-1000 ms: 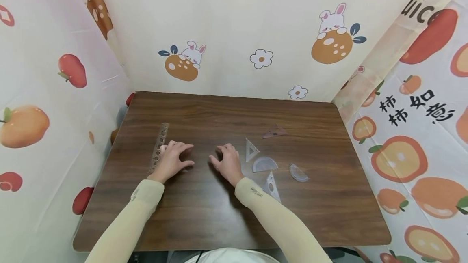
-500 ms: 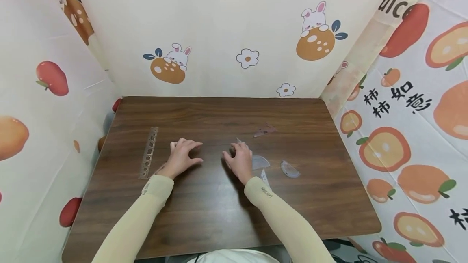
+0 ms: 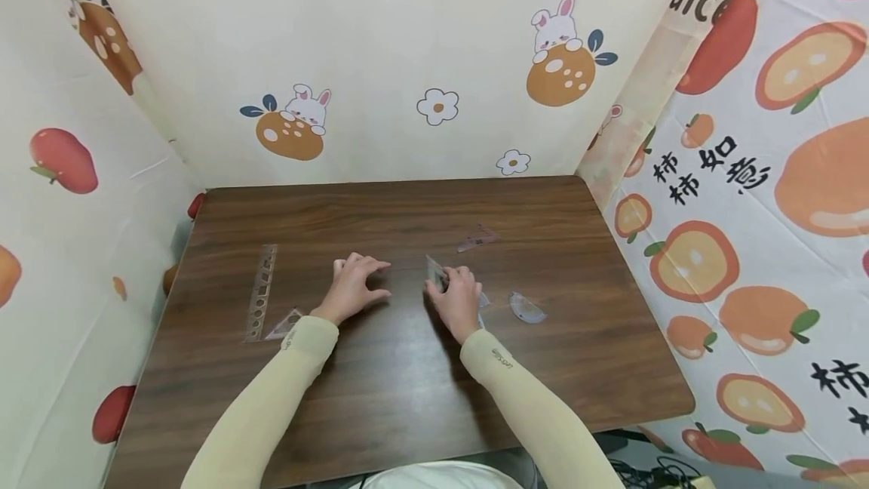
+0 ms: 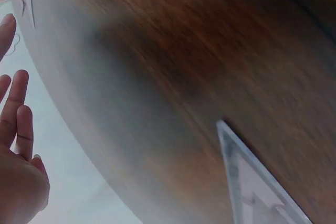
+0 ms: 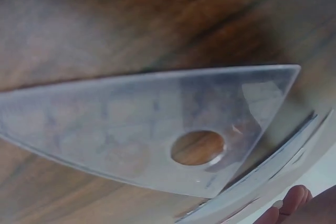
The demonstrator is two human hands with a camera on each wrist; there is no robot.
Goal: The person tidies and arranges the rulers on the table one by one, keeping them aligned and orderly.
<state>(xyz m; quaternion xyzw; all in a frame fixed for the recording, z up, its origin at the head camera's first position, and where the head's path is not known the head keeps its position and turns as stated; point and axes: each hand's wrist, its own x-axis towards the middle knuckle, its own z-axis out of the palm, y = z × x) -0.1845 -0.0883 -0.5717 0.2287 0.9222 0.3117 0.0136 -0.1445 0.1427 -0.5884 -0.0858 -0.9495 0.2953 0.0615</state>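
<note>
Near the middle of the dark brown wood-grain surface (image 3: 400,398), a small clear plastic triangle (image 3: 435,269) lies at my right hand (image 3: 459,302), one pointed corner showing past my thumb and index finger. Those two fingers stand apart, part of the triangle visible between them; whether they touch it I cannot tell. Across from it is my left hand (image 3: 353,285), bare wood between the two, its thumb and index finger spread well apart and holding nothing. Beside the cuff of my pale yellow sleeve (image 3: 261,398) on that side lies a clear plastic set square with a pale rim (image 4: 254,190), and just left of it a long transparent ruler with a row of cut-out shapes (image 3: 261,293). Below my right wrist, a clear plastic piece with a round hole (image 5: 131,124) lies flat; a pale curved edge runs close along its short side, too little shown for me to name it. To the right of my right hand, well apart from it, I have a clear semicircular protractor (image 3: 527,308), and farther off, toward the back wall, a purple-tinted see-through triangular piece (image 3: 477,238) lies flat.
</note>
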